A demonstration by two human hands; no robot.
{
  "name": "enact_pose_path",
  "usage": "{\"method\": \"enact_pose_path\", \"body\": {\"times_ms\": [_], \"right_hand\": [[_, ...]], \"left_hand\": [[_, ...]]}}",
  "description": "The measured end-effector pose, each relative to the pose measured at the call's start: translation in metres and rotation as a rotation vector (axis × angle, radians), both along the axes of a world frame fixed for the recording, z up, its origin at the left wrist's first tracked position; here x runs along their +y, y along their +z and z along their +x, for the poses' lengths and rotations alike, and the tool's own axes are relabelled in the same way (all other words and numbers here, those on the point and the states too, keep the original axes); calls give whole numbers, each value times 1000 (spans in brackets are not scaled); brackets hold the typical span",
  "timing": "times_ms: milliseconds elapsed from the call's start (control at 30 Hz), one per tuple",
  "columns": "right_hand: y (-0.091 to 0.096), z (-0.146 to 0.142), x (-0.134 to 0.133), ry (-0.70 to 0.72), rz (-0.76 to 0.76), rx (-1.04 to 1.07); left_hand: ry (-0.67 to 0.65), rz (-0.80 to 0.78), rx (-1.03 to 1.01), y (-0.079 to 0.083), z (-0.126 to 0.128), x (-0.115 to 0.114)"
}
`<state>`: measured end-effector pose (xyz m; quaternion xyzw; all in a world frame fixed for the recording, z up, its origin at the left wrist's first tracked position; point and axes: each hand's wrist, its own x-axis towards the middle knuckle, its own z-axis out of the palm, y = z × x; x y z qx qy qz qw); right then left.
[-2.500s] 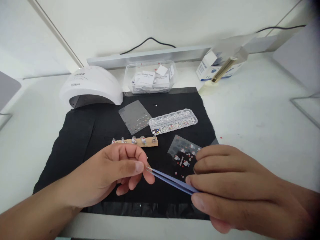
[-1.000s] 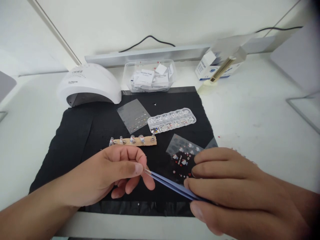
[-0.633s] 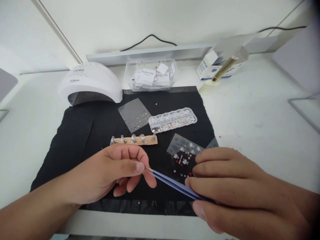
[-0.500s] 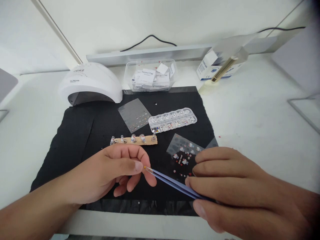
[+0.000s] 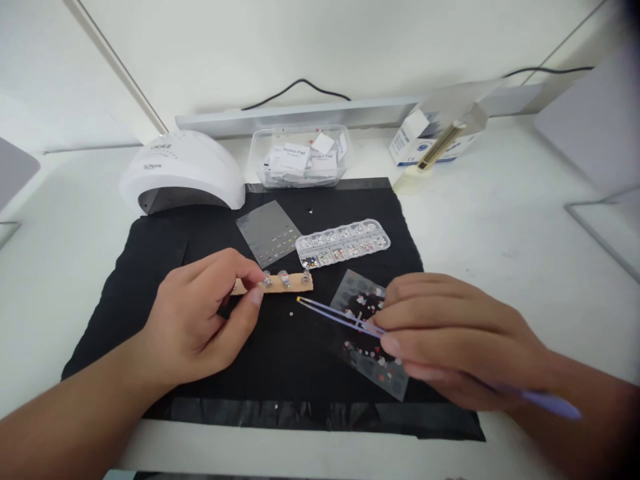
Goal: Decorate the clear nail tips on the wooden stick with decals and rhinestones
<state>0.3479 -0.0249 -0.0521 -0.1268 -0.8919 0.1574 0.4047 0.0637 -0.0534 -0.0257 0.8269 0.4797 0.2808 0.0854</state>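
Note:
My right hand (image 5: 455, 340) holds a pair of blue tweezers (image 5: 340, 319), with a tiny yellow piece at their tips. The tips hover over the black mat just in front of a beige strip (image 5: 296, 283) that carries several small decorated nail tips (image 5: 284, 279). Thumb and index finger of my left hand (image 5: 205, 317) close on this strip, beside one of the nail tips, and cover its left part. Partly beneath my right hand lies a clear sticker sheet (image 5: 395, 385) with red and white figures. A tiny round bit (image 5: 291, 314) rests on the mat.
Behind the strip are a clear compartment case of rhinestones (image 5: 343, 242) and another sticker sheet (image 5: 265, 227). A white nail lamp (image 5: 185, 167) stands at the back left. Farther back are a tub of alcohol pads (image 5: 300, 160), a white box (image 5: 413, 143) and a bottle with a gold cap (image 5: 443, 145).
My left hand has moved from the tweezers' tips up and left to the beige strip. The tweezers have lifted away with the yellow piece, and my right hand has tilted their back end into view.

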Motion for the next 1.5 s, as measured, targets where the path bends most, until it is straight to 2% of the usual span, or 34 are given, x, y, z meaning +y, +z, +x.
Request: {"method": "enact_pose_path", "body": {"times_ms": [67,200,333,467,633,833,1133,1500], "right_hand": [[-3,1,5,-2,-50,65],[-7,-1,14,50,-165,150],[-7,-2,18,37,-244,163],[-6,-4,18,34,-267,159],[-7,-3,17,-9,-289,126],[-6,-2,19,24,-286,134],[-5,1,19,27,-203,97],[-6,3,17,19,-173,48]], "left_hand": [[-41,72,11,-2,-2,4],[-70,110,30,-5,-7,13],[-103,50,119,-7,-8,18],[-79,-25,200,-9,-2,19],[-87,-24,288,-11,5,18],[-117,11,293,-13,7,18],[-167,60,253,-16,13,18],[-148,136,318,-13,20,18]]}}
